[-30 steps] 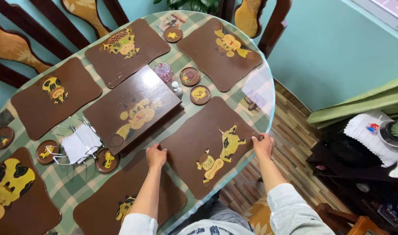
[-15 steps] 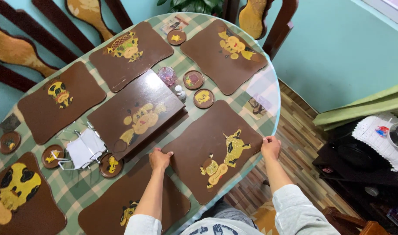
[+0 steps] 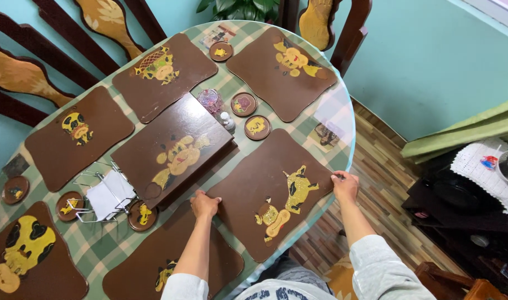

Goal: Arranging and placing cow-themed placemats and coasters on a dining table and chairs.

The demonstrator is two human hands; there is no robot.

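Brown coasters lying mid-surface; wire napkin holder sitting at left; wooden chairs standing far; potted plant showing beyond.

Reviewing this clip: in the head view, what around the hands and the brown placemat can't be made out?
- Left hand fingertips: curled over the placemat edge, grip unclear.
- Right hand: whether it pinches or only presses the corner.
- Near placemat: cut off by the bottom edge and the forearm.

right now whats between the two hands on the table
In the head view, the brown placemat with yellow animal figures spans the gap between the left hand and right hand; each grips an edge.
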